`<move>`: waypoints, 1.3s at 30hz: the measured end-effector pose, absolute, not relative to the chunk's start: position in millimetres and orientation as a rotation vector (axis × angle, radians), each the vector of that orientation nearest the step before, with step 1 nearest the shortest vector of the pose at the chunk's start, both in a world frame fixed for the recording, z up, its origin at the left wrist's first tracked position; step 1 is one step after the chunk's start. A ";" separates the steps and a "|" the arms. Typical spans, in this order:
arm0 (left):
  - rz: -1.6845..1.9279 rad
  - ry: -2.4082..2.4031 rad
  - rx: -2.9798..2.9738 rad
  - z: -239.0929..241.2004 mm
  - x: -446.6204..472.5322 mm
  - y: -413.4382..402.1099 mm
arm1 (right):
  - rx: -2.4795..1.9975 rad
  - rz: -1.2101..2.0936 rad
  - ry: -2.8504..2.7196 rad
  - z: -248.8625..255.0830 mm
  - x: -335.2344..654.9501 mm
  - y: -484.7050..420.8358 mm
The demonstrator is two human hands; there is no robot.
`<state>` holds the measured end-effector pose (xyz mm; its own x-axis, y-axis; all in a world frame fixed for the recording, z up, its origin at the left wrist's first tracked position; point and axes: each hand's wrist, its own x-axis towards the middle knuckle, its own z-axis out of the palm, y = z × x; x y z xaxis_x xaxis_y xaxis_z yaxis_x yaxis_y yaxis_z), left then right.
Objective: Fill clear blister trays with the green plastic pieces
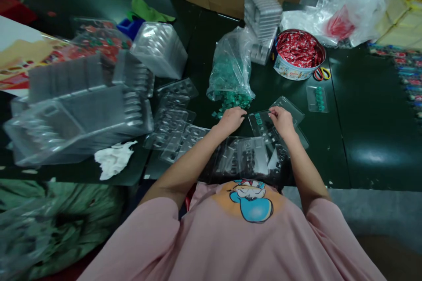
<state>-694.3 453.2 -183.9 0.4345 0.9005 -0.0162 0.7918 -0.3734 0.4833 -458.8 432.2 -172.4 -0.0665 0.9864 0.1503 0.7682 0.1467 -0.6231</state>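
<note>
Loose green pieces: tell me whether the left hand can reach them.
Likely yes: the left hand is close beside the loose green pieces, which lie outside the clear bag, and nothing visible stands between.

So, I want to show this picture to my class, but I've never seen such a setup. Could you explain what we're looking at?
There is no robot here, just a person with two bare hands. The single picture comes from a camera worn on the head, looking forward and down, so we see the person's own arms and pink shirt.

On the dark green table lie loose green pieces by the mouth of a clear bag, a round tin of red packets, scissors and stacked clear plastic.

The left hand is beside the green pieces. The right hand is at the edge of a clear tray; whether either pinches something small is unclear.
</note>
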 end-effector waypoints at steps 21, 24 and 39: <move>0.904 1.053 0.986 -171.5 -682.9 436.2 | -1.267 1.185 -1.533 -174.6 -499.8 414.1; 0.899 1.012 0.838 -168.7 -673.1 431.4 | -1.282 1.161 -1.457 -175.5 -501.0 411.9; 0.887 0.837 0.838 -165.5 -656.1 428.1 | -1.228 1.314 -1.201 -163.6 -495.3 399.4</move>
<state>-656.1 428.1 -165.5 0.3828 0.8880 -0.2548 -0.3055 0.3819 0.8722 -495.3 399.4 -163.6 -0.0551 0.9955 -0.0767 -0.0127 -0.0775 -0.9969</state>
